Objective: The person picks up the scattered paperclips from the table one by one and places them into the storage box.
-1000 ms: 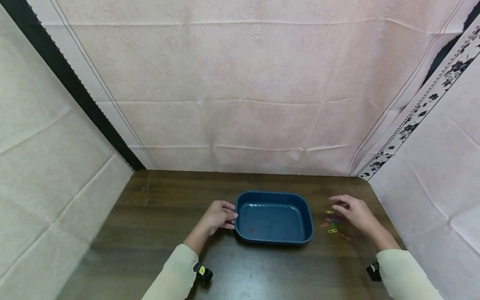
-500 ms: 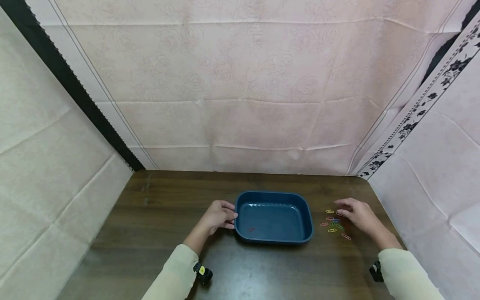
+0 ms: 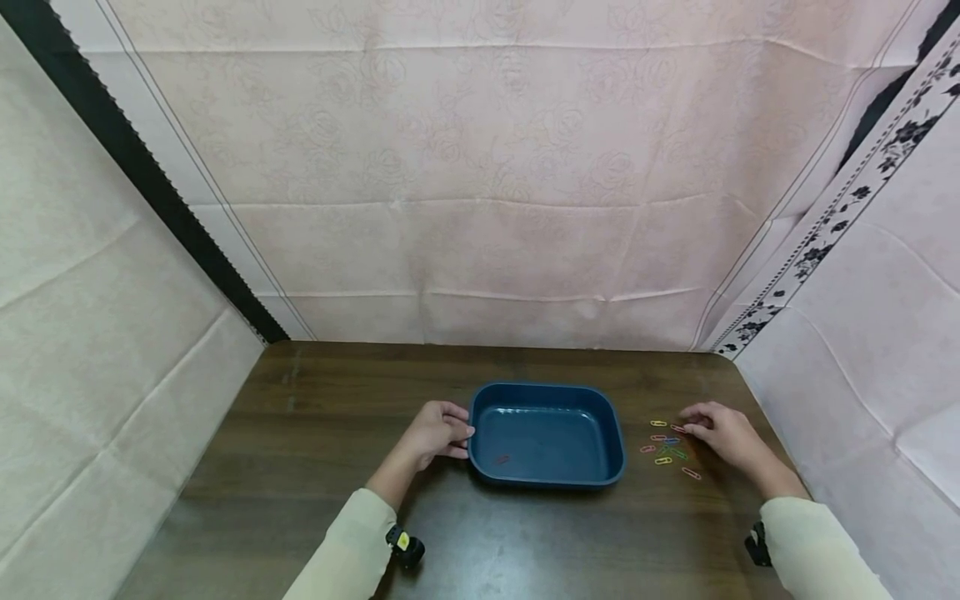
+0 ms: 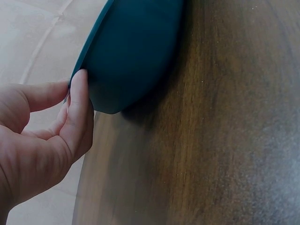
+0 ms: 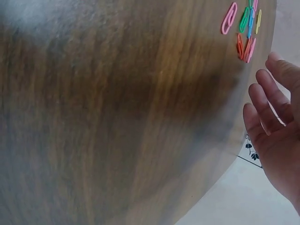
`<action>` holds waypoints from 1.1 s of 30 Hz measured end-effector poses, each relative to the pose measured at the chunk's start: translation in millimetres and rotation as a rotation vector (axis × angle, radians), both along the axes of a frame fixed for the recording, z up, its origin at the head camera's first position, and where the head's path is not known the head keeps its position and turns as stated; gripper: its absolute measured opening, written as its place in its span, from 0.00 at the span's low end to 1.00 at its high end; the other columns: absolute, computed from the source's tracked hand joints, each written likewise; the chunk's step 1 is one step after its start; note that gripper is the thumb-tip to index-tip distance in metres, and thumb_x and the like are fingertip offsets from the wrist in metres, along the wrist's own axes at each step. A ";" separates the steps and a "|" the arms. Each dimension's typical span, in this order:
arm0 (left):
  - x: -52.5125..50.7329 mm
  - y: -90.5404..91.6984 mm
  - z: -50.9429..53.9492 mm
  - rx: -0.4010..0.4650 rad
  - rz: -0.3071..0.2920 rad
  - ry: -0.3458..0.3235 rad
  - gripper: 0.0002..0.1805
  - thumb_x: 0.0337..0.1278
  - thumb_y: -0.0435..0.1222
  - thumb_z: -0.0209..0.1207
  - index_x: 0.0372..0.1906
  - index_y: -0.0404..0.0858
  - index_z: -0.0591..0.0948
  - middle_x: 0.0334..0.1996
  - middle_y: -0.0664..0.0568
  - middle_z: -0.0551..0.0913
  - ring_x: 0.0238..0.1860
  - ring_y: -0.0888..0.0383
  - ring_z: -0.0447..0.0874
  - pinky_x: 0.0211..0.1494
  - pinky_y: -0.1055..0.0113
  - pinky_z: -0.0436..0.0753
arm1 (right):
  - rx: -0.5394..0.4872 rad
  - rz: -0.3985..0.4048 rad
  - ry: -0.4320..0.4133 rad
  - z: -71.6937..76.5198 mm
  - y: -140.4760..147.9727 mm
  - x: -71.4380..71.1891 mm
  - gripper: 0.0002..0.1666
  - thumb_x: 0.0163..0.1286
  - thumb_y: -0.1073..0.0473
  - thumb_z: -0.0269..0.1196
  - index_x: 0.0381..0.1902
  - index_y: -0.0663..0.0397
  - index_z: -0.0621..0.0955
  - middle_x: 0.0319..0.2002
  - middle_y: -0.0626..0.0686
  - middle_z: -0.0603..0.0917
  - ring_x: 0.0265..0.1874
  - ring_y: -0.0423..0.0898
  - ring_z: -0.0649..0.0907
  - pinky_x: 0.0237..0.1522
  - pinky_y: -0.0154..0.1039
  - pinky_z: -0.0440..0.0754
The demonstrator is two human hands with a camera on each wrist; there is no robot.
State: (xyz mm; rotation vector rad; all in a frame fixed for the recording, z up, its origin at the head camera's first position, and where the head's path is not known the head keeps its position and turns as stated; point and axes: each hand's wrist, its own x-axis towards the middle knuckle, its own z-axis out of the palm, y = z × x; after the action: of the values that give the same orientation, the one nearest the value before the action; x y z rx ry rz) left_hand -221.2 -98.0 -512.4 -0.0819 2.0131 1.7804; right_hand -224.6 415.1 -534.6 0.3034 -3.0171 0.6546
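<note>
Head view: a blue tray point(image 3: 551, 446) sits upright on the dark wooden surface point(image 3: 315, 467), a small reddish clip point(image 3: 502, 459) lying inside it near the front left corner. The left hand point(image 3: 442, 435) holds the tray by its left edge; in the left wrist view, thumb and fingers pinch the rim from either side. To the right of the tray, apart from it, lies a loose cluster of coloured paper clips: a yellow clip point(image 3: 657, 423) at the back, a blue clip point(image 3: 671, 440) in the middle, green clips point(image 3: 678, 454) just in front of it, another yellow one near them, and several pink or red ones, including a pink clip point(image 3: 692, 473) set nearest the person. The right hand point(image 3: 722, 431) hovers at the cluster's right side with its fingers spread and slightly bent, gripping nothing; the right wrist view shows a gap between its fingertips and the clips. Pale sleeves point(image 3: 348, 546) cover both forearms, and a light patterned cloth point(image 3: 487, 167) hangs behind the surface.
</note>
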 end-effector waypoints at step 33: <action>0.7 -1.1 -1.3 0.008 -0.005 0.001 0.17 0.72 0.28 0.59 0.59 0.25 0.75 0.40 0.39 0.82 0.35 0.53 0.84 0.40 0.60 0.93 | 0.007 -0.025 -0.042 -14.2 -4.2 -10.3 0.10 0.68 0.64 0.70 0.27 0.49 0.82 0.26 0.45 0.80 0.27 0.40 0.74 0.31 0.38 0.74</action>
State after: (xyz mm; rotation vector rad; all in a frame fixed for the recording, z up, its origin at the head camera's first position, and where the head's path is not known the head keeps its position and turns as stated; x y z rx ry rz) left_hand -220.5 -99.1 -513.7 -0.0735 2.0049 1.7857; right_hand -234.9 410.9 -548.8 0.2550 -3.0584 0.6578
